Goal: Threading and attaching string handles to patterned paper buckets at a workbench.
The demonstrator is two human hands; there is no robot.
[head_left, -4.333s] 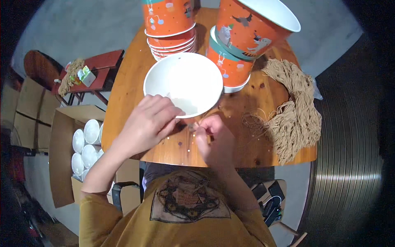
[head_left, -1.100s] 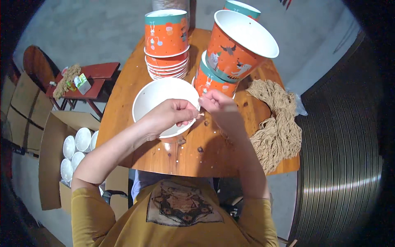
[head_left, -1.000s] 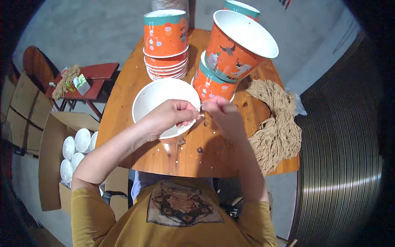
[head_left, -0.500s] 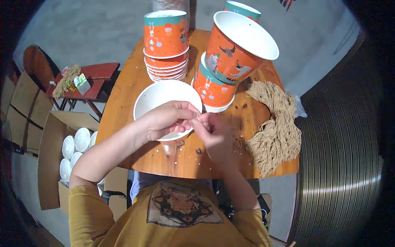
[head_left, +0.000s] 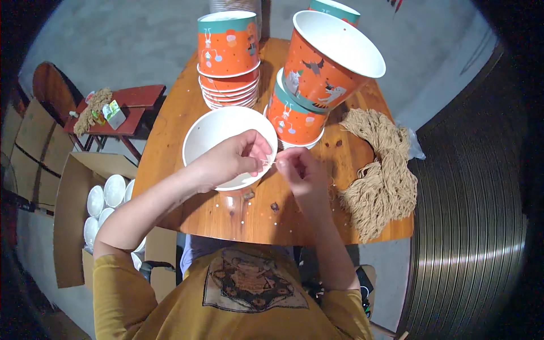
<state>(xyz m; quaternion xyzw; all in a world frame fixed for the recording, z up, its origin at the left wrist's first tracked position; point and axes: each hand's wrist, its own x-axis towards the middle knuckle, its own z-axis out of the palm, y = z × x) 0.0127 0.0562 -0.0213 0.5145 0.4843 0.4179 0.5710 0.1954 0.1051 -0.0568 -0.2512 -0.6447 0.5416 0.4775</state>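
Observation:
A paper bucket with a white inside (head_left: 207, 139) stands mouth up before me on the wooden table. Over its right rim my left hand (head_left: 235, 157) pinches a thin light-coloured cord (head_left: 268, 162). My right hand (head_left: 303, 177), just right of the rim, closes thumb and forefinger on the same cord. A short stretch of it, perhaps knotted, shows between my fingertips. Behind the right hand, an orange bucket with animal pictures (head_left: 317, 76) leans mouth up in another orange and green bucket (head_left: 292, 122). Beige cords (head_left: 377, 198) lie in a thick bundle to the right.
Upside-down orange buckets (head_left: 229, 48) are stacked at the back left. Small white bits dot the wooden table (head_left: 260, 218). On the floor at left, an open carton (head_left: 68, 226) holds several white buckets. A red bench (head_left: 139, 99) stands farther back, and a ribbed metal shutter (head_left: 464, 226) at right.
My hands have drawn slightly apart, with the cord between them. The right hand has shifted a little to the right and its fingers have lifted. The buckets stay put.

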